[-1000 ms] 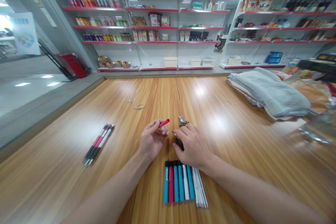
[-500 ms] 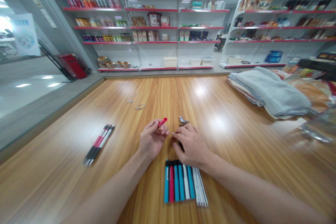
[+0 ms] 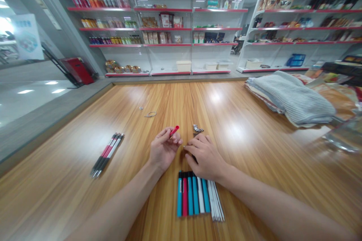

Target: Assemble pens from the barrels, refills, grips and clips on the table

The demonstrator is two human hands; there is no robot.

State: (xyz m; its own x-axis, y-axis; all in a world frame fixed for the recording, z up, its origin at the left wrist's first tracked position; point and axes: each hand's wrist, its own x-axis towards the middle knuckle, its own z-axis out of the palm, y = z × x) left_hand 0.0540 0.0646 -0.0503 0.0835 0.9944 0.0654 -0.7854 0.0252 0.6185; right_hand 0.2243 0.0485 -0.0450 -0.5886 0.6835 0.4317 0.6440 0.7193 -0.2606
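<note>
My left hand (image 3: 164, 152) is closed around a red pen barrel (image 3: 174, 131), whose open end points up and to the right. Just right of it, my right hand (image 3: 204, 156) curls low over the table, with a tiny pale tip showing at its fingertips. Black pieces lie partly hidden under that hand. Beyond its knuckles is a small cluster of silver metal pen parts (image 3: 198, 128). Nearer me, blue, red and white pen barrels with black ends (image 3: 194, 196) lie in a row, beside a bundle of thin white refills (image 3: 216, 203).
Several put-together pens (image 3: 107, 154) lie side by side at the left. A thin looped strip (image 3: 151, 114) and a small silver bit (image 3: 140, 108) lie farther back. Folded striped cloth (image 3: 294, 96) and a clear container (image 3: 346, 133) occupy the right side. Stocked shelves (image 3: 164, 45) stand behind the table.
My right hand has shifted very slightly to the left, its fingers a little more curled. My left hand keeps the red barrel in almost the same place.
</note>
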